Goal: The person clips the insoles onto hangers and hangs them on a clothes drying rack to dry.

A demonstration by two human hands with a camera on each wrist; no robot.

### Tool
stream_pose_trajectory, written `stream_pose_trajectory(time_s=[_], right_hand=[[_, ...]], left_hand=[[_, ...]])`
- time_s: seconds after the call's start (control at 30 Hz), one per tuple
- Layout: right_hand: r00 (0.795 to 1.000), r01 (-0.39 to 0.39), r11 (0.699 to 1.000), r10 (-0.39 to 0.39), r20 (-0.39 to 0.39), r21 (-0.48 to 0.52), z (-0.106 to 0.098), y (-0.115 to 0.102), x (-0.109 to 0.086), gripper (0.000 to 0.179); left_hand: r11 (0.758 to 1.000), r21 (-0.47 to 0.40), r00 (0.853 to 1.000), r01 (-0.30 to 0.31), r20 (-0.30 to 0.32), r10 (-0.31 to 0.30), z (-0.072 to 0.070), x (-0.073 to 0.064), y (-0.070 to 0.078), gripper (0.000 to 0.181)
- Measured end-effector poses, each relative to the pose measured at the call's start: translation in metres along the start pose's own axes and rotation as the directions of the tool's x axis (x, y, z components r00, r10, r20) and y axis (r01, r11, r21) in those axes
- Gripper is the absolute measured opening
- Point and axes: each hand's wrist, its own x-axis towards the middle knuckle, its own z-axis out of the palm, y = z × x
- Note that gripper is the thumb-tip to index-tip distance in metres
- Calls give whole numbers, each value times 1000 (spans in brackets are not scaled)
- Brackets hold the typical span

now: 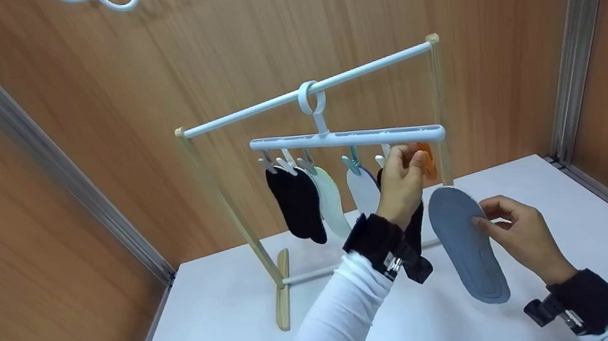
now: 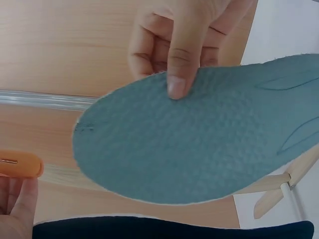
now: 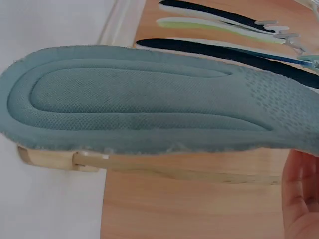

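Note:
My right hand pinches the edge of a grey insole, thumb on its face, holding it toe-up beside the rack. In the left wrist view, the right hand's thumb presses on the insole's broad end. My left hand is just under the right end of a white hanger bar, its fingers pinching an orange clothespin. A small gap separates the clothespin from the insole. Black insoles, a pale green-edged one and a white one hang from other clothespins; the left hand partly covers another black insole.
The hanger hooks over the white rod of a wooden-legged rack on a white table. Wood-grain panels with metal edge strips stand behind and at the sides. A white wire thing shows at the top left.

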Motion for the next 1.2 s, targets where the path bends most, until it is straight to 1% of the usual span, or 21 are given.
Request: stream_pose_trajectory(time_s=[0.1,0.37,0.57,0.67,0.87,1.1,1.2], right_hand=[[1000,0,999,0,8,34,-1,-4,3,19],[1000,15,998,-15,-2,64,0,-13,9,20],[1000,-18,997,18,-1,77,4,-13,9,22],[1000,-26,996,26,1,80,4,-13,8,23],[1000,-24,995,24,0,99,6,-12,6,23],[1000,-9,989,9,-1,145,8,-13,3,19],[1000,-8,990,8,-2,143,8,-14,4,20]], left_hand=[[1000,0,1000,-3,-5,3,2,-1,2,18],[999,-33,999,34,-13,-35,3,0,5,15],[996,-66,998,65,-17,-66,3,-2,7,15],[995,-69,997,71,-18,-73,3,-2,7,15],[993,-92,997,71,-22,-73,3,-2,6,14],[997,-75,1000,21,-14,-22,3,-3,5,16],[996,-83,999,27,-19,-28,2,-3,5,15]])
